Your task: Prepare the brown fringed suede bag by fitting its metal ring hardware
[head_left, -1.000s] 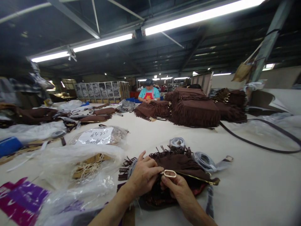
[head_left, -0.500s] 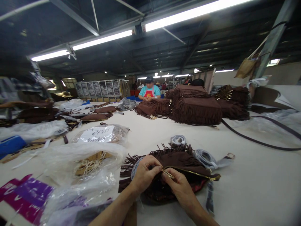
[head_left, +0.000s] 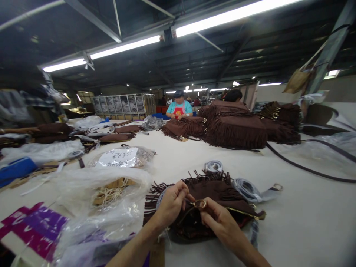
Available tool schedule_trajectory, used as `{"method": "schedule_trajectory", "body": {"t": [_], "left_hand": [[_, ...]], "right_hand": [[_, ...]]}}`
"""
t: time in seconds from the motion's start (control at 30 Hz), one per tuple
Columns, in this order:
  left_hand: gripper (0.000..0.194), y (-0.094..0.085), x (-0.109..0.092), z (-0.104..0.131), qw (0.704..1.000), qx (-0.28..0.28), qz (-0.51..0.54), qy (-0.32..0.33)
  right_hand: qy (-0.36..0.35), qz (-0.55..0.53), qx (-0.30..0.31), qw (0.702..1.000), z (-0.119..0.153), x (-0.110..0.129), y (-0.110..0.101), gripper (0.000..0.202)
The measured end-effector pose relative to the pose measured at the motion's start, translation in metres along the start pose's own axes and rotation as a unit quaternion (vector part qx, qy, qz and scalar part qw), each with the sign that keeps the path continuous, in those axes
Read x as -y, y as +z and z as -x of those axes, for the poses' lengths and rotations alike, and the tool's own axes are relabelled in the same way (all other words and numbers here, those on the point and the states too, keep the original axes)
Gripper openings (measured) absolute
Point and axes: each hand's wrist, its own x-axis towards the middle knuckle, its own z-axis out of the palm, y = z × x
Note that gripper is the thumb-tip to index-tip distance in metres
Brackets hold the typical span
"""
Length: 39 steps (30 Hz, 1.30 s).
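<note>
A dark brown fringed handbag [head_left: 222, 191] lies on the white table with its gold zipper gaping and a dark lining showing. Over its opening, my right hand [head_left: 215, 215] pinches a small gold ring-shaped metal piece [head_left: 200, 203]. My left hand [head_left: 172, 202] is close beside it, thumb and fingers pinched together at the zipper's end; what exactly they grip is too small to make out. Rolled straps in clear wrap, one grey coil [head_left: 244, 188] and another coil [head_left: 213, 166], rest against the bag's far side.
Clear plastic bags [head_left: 122, 211] spread to the left, one around brown card and string. Behind them lies a labelled plastic packet [head_left: 122, 157]. Stacked brown fringed bags [head_left: 239, 129] stand at the back right, near a long dark strap [head_left: 306, 168]. A co-worker [head_left: 179, 107] sits across the table.
The gold piece has turned and now shows its ring shape. My right hand has moved slightly to the right of my left. The whole view has shifted a little.
</note>
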Motion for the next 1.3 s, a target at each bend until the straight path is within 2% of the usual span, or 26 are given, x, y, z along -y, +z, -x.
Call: {"method": "schedule_trajectory", "body": {"t": [0.07,0.13,0.27,0.37,0.43,0.5,0.6,0.7,0.8,0.87,0.93,1.07,1.23,1.3], "left_hand": [[0.025,-0.004,0.002,-0.001,0.999,0.039,0.000,-0.025],[0.024,-0.009,0.002,-0.001,0.996,0.080,0.015,-0.044],[0.016,-0.014,-0.004,0.002,0.986,0.156,-0.006,-0.054],[0.012,-0.010,-0.012,0.006,0.983,0.172,-0.063,-0.009],[0.010,-0.005,-0.018,0.008,0.981,0.165,-0.086,0.053],[0.009,0.001,-0.022,0.011,0.974,0.184,-0.090,0.093],[0.011,0.007,-0.022,0.015,0.966,0.233,-0.089,0.076],[0.011,0.009,-0.018,0.015,0.973,0.216,-0.070,0.033],[0.013,0.006,-0.014,0.012,0.985,0.167,-0.029,-0.012],[0.014,0.004,-0.013,0.010,0.989,0.146,-0.011,-0.036],[0.013,0.003,-0.013,0.009,0.990,0.137,-0.002,-0.044],[0.014,0.004,-0.013,0.010,0.989,0.144,0.007,-0.033],[0.020,0.006,-0.011,0.011,0.989,0.140,0.003,-0.052],[0.020,0.006,-0.010,0.010,0.992,0.124,-0.004,-0.037]], "right_hand": [[-0.037,0.080,-0.013,0.996,0.001,-0.001,-0.001,0.021],[-0.039,0.078,-0.014,0.996,0.002,-0.001,0.000,0.022],[0.039,-0.109,-0.026,0.993,0.002,0.001,0.001,0.030],[0.067,-0.221,-0.071,0.970,0.002,0.004,-0.001,0.038],[0.048,-0.262,-0.091,0.960,0.003,0.009,-0.002,0.038],[0.018,-0.281,-0.087,0.956,0.005,0.014,-0.001,0.036],[-0.002,-0.293,-0.065,0.954,0.007,0.020,0.003,0.031],[-0.005,-0.318,-0.080,0.945,0.005,0.022,0.003,0.030],[-0.005,-0.330,-0.164,0.929,-0.001,0.018,-0.003,0.041],[0.014,-0.300,-0.209,0.931,-0.004,0.014,-0.009,0.047],[0.033,-0.254,-0.197,0.946,-0.005,0.010,-0.012,0.046],[0.049,-0.194,-0.112,0.973,-0.001,0.011,-0.010,0.048],[0.063,-0.205,-0.108,0.971,0.001,0.016,-0.003,0.044],[0.064,-0.232,-0.121,0.963,0.000,0.016,-0.002,0.044]]}}
